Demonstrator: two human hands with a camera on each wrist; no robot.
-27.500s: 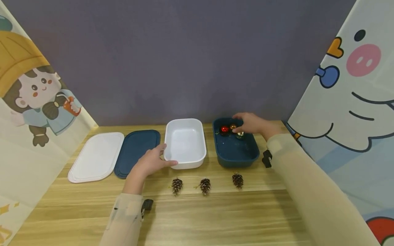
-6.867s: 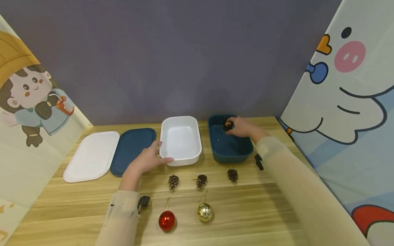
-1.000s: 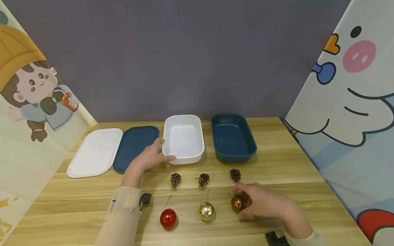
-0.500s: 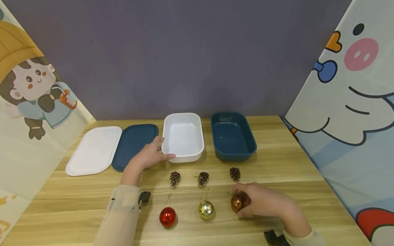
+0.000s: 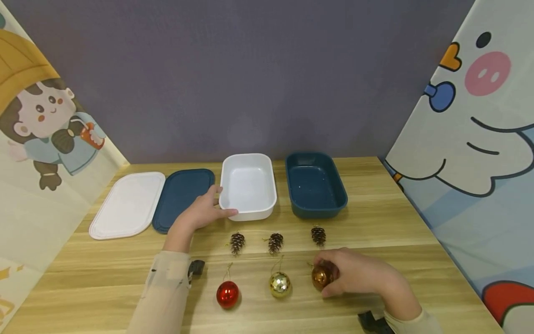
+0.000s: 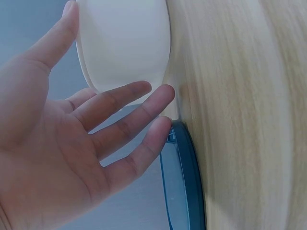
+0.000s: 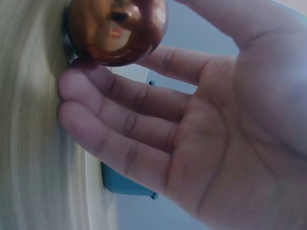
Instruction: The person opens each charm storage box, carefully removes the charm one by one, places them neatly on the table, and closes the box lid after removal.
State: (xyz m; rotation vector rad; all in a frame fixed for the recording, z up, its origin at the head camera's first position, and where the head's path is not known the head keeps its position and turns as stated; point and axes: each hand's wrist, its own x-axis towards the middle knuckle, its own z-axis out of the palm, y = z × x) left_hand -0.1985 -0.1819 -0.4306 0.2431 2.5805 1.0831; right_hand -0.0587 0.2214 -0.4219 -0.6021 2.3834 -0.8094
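My right hand (image 5: 359, 274) holds a shiny copper-brown Christmas ball (image 5: 321, 277) at the table's front right, thumb and fingers around it. The right wrist view shows the same ball (image 7: 117, 28) close up, my curled fingertips at the table surface. My left hand (image 5: 202, 213) rests at the near left corner of a white plastic box (image 5: 249, 216). In the left wrist view its fingers (image 6: 124, 125) are spread and nearly straight, the thumb against the box. A red ball (image 5: 227, 295) and a gold ball (image 5: 280, 284) lie left of the copper one.
Three pine cones (image 5: 275, 243) lie in a row between the balls and boxes. A dark blue box (image 5: 317, 214) stands right of the white one. A white lid (image 5: 127, 206) and a dark blue lid (image 5: 181, 199) lie flat at left. A grey wall (image 5: 250, 83) rises behind.
The red, gold and copper balls were in the blue box and now lie in a row on the table. Over the last second both hands have stayed nearly still.
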